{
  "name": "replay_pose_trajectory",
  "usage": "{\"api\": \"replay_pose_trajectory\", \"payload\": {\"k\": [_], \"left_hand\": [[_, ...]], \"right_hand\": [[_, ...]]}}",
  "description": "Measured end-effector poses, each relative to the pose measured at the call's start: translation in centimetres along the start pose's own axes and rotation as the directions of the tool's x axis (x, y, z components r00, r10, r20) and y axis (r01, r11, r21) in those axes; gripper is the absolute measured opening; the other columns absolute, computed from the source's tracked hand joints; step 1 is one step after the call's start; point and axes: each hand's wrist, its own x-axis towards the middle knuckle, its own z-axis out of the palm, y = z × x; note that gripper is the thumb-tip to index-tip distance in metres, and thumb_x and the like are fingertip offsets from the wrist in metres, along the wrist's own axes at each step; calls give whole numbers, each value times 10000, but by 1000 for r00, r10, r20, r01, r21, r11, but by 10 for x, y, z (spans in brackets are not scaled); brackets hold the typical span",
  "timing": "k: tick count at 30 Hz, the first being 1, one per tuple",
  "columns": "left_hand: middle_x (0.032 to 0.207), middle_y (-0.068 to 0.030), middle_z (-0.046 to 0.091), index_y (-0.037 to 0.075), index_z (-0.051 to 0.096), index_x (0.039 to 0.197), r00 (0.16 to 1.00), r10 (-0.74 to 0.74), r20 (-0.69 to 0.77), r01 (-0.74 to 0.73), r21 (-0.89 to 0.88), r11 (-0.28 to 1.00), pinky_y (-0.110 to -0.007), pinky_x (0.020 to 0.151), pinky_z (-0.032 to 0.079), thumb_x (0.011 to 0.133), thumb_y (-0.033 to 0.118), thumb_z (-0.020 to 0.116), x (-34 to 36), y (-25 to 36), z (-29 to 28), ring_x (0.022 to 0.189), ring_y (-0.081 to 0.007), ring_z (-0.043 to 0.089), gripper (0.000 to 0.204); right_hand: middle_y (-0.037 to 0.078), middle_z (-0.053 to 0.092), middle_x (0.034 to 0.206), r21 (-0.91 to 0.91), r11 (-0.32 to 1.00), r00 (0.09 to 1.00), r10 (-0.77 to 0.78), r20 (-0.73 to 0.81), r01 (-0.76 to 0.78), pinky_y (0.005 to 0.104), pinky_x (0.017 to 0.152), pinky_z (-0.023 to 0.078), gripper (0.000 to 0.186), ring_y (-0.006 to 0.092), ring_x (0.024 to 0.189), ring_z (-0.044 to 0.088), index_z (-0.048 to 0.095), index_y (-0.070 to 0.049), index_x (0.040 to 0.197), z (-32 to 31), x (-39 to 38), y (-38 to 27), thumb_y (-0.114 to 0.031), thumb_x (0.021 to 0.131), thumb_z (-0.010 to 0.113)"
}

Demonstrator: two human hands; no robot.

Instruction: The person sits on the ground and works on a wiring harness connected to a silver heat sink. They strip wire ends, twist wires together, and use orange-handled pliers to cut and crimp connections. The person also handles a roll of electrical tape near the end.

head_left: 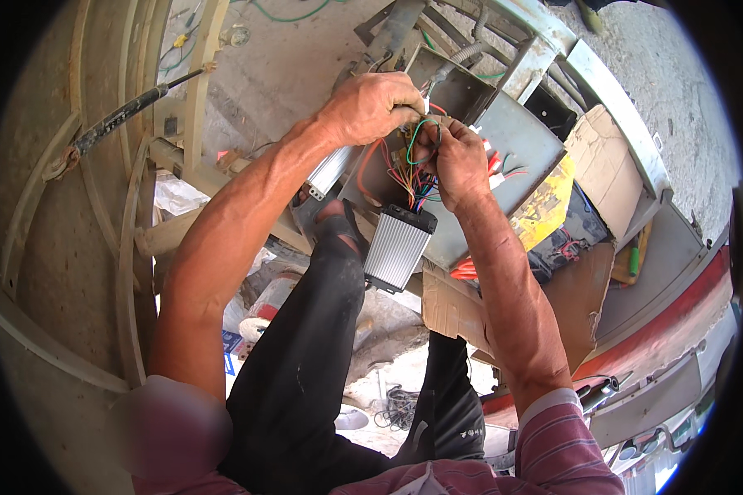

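My left hand (376, 107) and my right hand (461, 161) meet over an open metal box, fingertips pinched on thin wires. A green wire (410, 147) loops up to the fingers of my right hand. Exactly which wire my left fingers grip is partly hidden. Below my hands, a bundle of coloured wires (413, 190) runs into the black end of a silver finned controller box (396, 250), which lies tilted by my knee. A second silver finned box (328, 173) sits under my left wrist.
The metal box's grey lid or panel (524, 140) stands right of my hands. Beyond it are a yellow sheet (546, 202), cardboard (607, 157) and a green-handled tool (634, 260). A curved metal frame (611, 91) borders the right, and a ribbed panel (49, 206) the left.
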Motion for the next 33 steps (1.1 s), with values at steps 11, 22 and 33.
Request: {"api": "replay_pose_trajectory", "payload": {"k": [11,22,33], "left_hand": [[963,-138,626,46,609,1000,993,80,-85,-68,134,989,-479,702,549,855,74,726,-7,11,17,871,-396,682,188],[972,-153,599,35,575,996,966,176,-191,-136,207,969,-488,685,543,852,31,700,-14,5,28,840,-419,659,191],[1003,-135,695,36,686,1009,969,46,-242,-38,40,998,-423,757,581,837,13,764,-21,6,30,916,-376,704,191]], "right_hand": [[27,703,795,-130,990,985,-80,-153,61,231,498,480,221,83,607,631,695,-16,934,11,-14,-9,-187,1062,639],[78,741,774,-198,979,988,-72,-137,44,298,619,546,350,132,648,677,766,52,1019,10,-15,-11,-286,1015,674],[40,736,833,-95,989,982,-122,-142,109,269,625,529,284,90,653,637,754,38,1162,11,-16,-4,-195,1028,662]]}}
